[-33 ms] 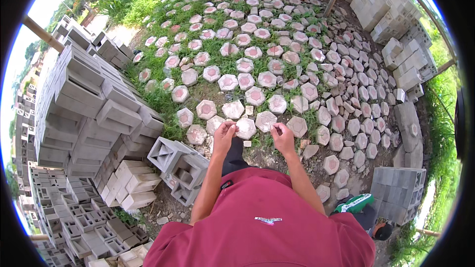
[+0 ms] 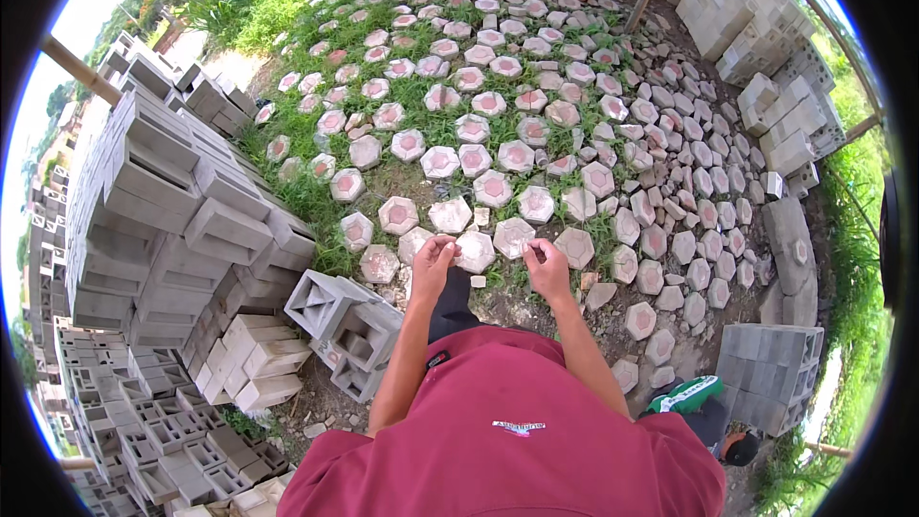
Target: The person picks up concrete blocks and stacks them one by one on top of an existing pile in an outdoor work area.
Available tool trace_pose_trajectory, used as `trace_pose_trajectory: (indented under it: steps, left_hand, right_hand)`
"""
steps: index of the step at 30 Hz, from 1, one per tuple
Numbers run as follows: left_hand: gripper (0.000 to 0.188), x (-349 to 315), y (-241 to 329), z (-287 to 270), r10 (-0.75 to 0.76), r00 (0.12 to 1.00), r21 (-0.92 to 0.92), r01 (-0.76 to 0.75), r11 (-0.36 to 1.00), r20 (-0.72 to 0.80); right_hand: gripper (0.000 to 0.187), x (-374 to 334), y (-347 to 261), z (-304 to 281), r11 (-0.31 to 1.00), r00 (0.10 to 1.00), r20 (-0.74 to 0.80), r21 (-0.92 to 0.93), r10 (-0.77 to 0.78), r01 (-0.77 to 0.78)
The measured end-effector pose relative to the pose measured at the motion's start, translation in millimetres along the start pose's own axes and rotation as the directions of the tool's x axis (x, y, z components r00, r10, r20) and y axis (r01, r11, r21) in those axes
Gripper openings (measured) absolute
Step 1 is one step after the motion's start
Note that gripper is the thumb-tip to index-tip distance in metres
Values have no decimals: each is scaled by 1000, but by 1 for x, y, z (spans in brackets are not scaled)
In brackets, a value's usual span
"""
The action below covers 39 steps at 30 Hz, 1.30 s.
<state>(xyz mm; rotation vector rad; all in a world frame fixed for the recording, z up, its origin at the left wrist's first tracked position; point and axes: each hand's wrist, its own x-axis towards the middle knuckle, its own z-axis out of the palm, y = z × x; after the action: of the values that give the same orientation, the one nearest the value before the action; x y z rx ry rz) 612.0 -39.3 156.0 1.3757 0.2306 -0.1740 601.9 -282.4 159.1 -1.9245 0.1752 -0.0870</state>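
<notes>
My left hand (image 2: 436, 265) is held out in front of me, its fingers curled into a pinch. Level with it, a short way to the right, my right hand (image 2: 546, 270) is closed the same way. Whatever the fingertips hold, if anything, is too small to make out. Between the hands, lower down on the ground, are a pale hexagonal paver (image 2: 475, 251) and a greyer hexagonal paver (image 2: 514, 236). Another hexagonal paver (image 2: 574, 247) lies just beyond my right hand. Left of my left hand rests a paver with a worn face (image 2: 379, 263).
Many hexagonal pavers, some with red centres, spread over grass (image 2: 402, 177) ahead. Hollow concrete blocks (image 2: 349, 321) sit by my left arm, beside a tall block stack (image 2: 158, 201). More grey blocks (image 2: 771, 369) stand at right, near a person in a green garment (image 2: 684, 394).
</notes>
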Motion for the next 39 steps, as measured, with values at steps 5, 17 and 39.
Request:
trace_pose_trajectory:
  steps: [5, 17, 39]
  left_hand:
    - [17, 103, 15, -24, -12, 1000, 4, 11, 1000, 24]
    - [19, 369, 177, -108, 23, 994, 223, -46, 974, 103]
    - [20, 721, 209, 56, -138, 983, 155, 119, 981, 118]
  right_hand:
    - [25, 99, -15, 31, 1000, 999, -31, -24, -6, 5]
    - [26, 331, -103, 128, 998, 999, -24, 67, 22, -20]
    - [26, 745, -93, 83, 996, 996, 33, -8, -88, 88]
